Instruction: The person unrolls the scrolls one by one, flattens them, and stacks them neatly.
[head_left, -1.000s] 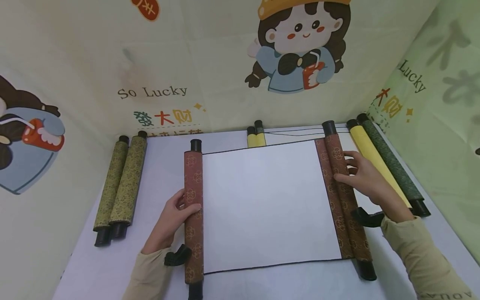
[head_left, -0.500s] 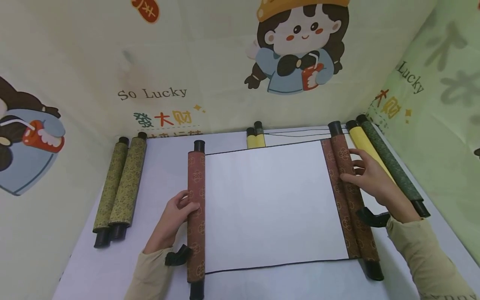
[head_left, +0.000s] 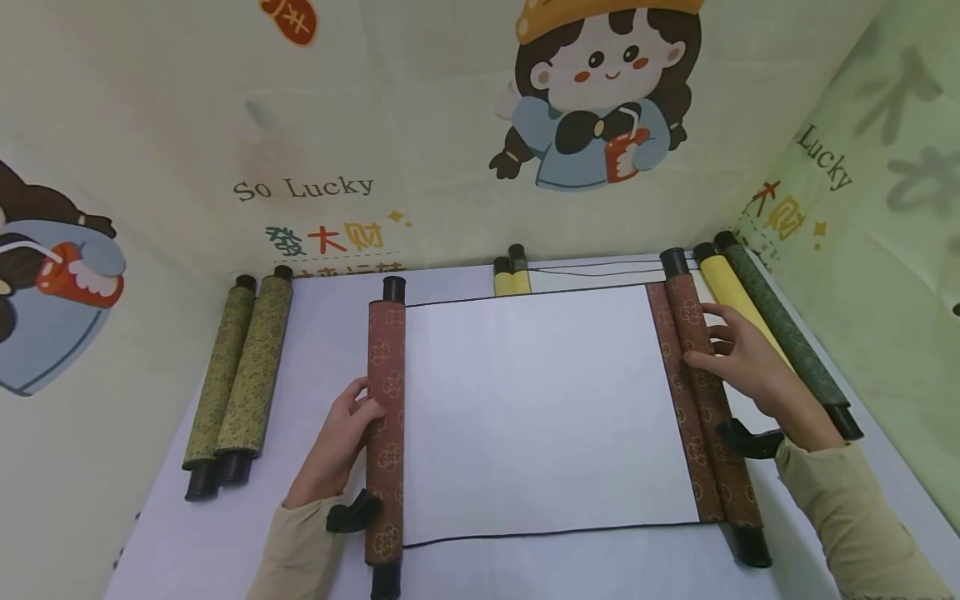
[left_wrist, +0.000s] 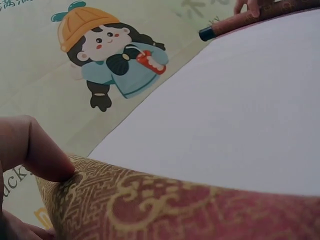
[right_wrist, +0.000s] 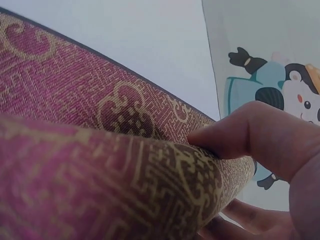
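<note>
A hanging scroll with blank white paper (head_left: 525, 417) is spread between two reddish-brown patterned rolls with black end knobs. My left hand (head_left: 343, 437) grips the left roll (head_left: 386, 475) about midway, thumb on top and fingers behind its outer side. On the other end, my right hand (head_left: 750, 362) holds the right roll (head_left: 705, 383), its thumb at the inner side and fingers over the outer side. A flat brown patterned strip (head_left: 678, 408) shows beside that roll. In the right wrist view the thumb (right_wrist: 225, 132) presses on the patterned cloth.
Two olive patterned scrolls (head_left: 255, 367) lie at the left. Along the right are a yellow scroll (head_left: 738, 296) and a dark green scroll (head_left: 787, 325). Yellow roll ends (head_left: 512, 282) show behind the paper. Cartoon-printed cloth walls (head_left: 435, 150) enclose the white table (head_left: 315, 333).
My right hand has shifted the right roll slightly to the right, widening the spread paper. The left roll moved a little right, then back left, and the left thumb has slid toward its outer edge.
</note>
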